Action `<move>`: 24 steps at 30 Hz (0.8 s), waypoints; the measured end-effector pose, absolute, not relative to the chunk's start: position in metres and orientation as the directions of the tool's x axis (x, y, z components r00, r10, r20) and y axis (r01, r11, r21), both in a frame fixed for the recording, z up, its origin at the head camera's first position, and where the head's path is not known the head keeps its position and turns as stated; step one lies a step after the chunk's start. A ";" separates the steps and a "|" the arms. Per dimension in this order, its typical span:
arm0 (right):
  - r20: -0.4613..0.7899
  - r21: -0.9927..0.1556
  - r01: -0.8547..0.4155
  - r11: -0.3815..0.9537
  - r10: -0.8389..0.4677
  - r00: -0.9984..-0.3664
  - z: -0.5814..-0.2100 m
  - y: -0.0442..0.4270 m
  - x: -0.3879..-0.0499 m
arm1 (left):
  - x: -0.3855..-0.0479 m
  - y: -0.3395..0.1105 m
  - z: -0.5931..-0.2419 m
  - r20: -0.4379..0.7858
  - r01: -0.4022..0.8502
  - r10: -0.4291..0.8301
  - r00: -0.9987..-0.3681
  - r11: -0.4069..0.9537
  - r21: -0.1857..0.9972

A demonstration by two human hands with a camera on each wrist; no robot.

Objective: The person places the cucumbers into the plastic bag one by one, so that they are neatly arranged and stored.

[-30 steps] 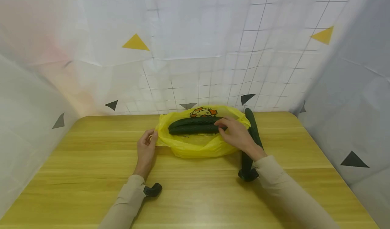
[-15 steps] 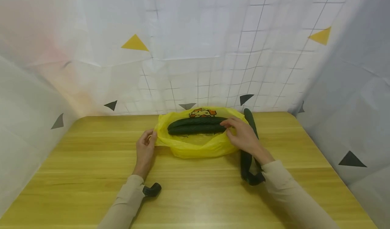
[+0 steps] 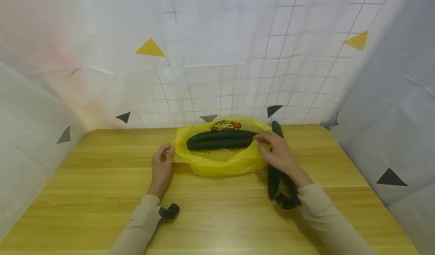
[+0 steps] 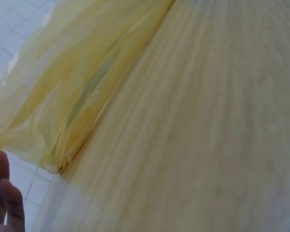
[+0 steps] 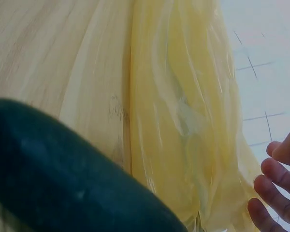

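Observation:
A yellow plastic bag (image 3: 227,169) with a printed picture lies with its mouth spread, two dark green cucumbers (image 3: 217,143) side by side inside. My left hand (image 3: 162,168) pinches the bag's left end between thumb and fingers. At the bag's right rim is my right hand (image 3: 280,155), its fingers loosely bent above the ends of the cucumbers and holding nothing. In the right wrist view those fingers (image 5: 275,188) are spread beside the bag. Two more cucumbers lie outside, right of the bag: one (image 3: 273,183) below my right hand, another (image 3: 276,129) partly hidden behind it.
The wooden table (image 3: 210,217) reaches back to a white sheet wall (image 3: 210,28) with grid lines and triangles, close behind the bag. Grey sheets hang at both sides. Black wrist devices (image 3: 170,211) sit on both cuffs.
My right hand has moved right, off the cucumbers in the bag toward the bag's right rim. My left hand stays at the left end.

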State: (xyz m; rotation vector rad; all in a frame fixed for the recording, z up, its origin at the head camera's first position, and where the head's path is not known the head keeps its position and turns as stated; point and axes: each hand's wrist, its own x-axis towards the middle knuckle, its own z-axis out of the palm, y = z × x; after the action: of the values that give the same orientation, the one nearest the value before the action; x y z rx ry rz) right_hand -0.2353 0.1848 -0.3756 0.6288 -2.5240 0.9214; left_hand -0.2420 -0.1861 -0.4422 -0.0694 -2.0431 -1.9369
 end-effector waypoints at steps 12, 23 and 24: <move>0.519 -0.511 -0.499 0.700 -0.211 -0.828 -0.384 0.203 -0.232 | -0.227 -0.180 -0.415 0.235 0.225 -0.155 -0.960 0.081 0.971; 0.505 -0.556 -0.450 0.699 -0.145 -0.851 -0.385 0.216 -0.228 | -0.233 -0.183 -0.429 0.247 0.241 -0.169 -0.954 0.056 0.969; 0.500 -0.561 -0.444 0.698 -0.142 -0.855 -0.385 0.217 -0.228 | -0.235 -0.183 -0.432 0.248 0.242 -0.174 -0.953 0.055 0.969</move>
State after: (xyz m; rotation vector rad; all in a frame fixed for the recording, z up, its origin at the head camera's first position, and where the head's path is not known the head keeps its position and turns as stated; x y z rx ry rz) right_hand -0.2279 0.2172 -0.3850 0.4530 -2.4857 0.9774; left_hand -0.2350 -0.1832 -0.4318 -0.0687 -2.0401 -1.9720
